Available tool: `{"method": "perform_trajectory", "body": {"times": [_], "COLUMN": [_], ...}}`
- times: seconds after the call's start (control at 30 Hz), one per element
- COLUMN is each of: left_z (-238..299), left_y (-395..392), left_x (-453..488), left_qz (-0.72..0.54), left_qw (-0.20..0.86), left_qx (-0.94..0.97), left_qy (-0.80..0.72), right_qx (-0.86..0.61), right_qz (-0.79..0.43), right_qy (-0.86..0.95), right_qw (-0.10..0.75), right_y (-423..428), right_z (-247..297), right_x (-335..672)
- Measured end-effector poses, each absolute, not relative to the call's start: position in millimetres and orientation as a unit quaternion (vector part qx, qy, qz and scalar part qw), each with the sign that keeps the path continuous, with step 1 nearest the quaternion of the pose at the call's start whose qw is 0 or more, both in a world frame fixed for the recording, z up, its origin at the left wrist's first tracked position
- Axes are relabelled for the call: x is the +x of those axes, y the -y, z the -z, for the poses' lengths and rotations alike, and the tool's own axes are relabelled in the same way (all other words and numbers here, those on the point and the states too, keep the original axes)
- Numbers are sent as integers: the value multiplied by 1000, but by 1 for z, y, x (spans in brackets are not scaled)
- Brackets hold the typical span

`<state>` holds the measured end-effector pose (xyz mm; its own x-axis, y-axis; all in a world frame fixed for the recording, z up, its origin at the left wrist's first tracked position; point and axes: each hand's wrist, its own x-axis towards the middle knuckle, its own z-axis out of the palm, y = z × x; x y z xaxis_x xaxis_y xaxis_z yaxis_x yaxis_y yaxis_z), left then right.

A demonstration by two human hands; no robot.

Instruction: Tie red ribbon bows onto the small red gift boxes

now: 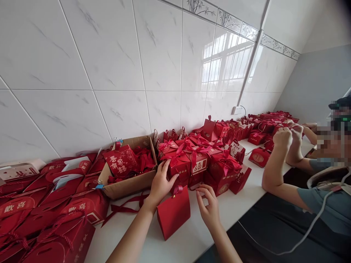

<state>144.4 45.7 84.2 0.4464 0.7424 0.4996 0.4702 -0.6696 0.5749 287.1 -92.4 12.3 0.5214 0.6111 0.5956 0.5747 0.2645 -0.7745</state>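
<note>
A red gift box [179, 168] with a ribbon bow stands at the front of a cluster of similar boxes. My left hand [161, 184] rests against its left corner, thumb and fingers spread. To the right, my right hand [210, 204] is open with loosely bent fingers, its fingertips close to the lower front of the boxes; whether they touch is hard to see. Between my forearms stands a red wedge-shaped gift box [175, 215] with a small ribbon loop on top, touched by neither hand. A bow-topped red box [223, 171] sits beyond my right hand.
An open cardboard box [131, 188] holds red ribbons and a printed red piece [122, 160]. Red boxes with cords [82, 206] crowd the left of the white table [178, 250]. More red boxes line the wall. At right, a co-worker's hands [283, 138] are raised; a white cable [309, 233] hangs there.
</note>
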Motion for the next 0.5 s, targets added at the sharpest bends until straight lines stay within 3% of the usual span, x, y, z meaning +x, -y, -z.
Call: {"method": "perform_trajectory", "body": {"times": [0.33,0.5], "left_z": [-79,-106], "left_y": [-51,-41], "left_x": [133,108], "left_qz": [-374,-237], "left_qw": [241,276], "left_qx": [818,832], "left_qy": [-364,-419], "right_qx": [-612,-617], "right_qz": [-52,-59], "right_qy": [481,474], "right_qw": [626,625], "right_y": [93,92], "right_z": [-1,6], "right_x": [287,289]}}
